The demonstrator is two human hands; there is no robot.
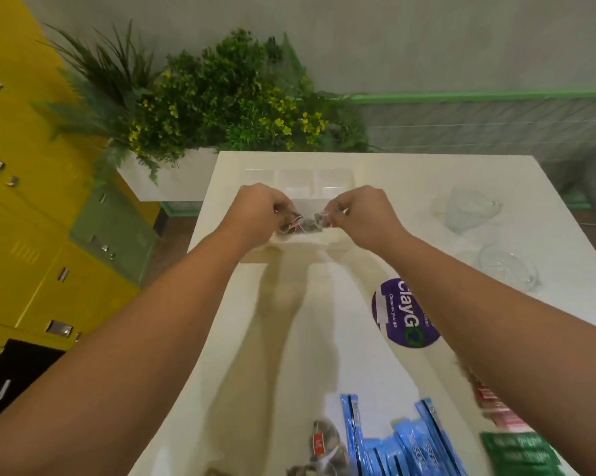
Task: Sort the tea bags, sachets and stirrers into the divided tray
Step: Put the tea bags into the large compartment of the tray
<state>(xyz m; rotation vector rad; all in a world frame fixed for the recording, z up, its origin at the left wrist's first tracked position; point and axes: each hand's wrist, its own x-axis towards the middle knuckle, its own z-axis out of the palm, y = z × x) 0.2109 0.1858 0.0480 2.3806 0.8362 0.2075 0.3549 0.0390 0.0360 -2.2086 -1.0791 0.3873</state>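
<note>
Holding a small cluster of tea bags (303, 223) at 12 o'clock on the white table (409, 187), over the near compartment of the clear divided tray (330, 182). Left hand (258, 214) and right hand (361, 214) both pinching closed on the cluster, fingers curled tight, strings and tags tangled between. Advised: separating strings gently before lowering, releasing low inside one compartment, keeping tags from snagging on a divider. Remaining at 6 o'clock: more tea bags (324, 444), blue sachets (392, 441). Stirrers: cannot tell.
</note>
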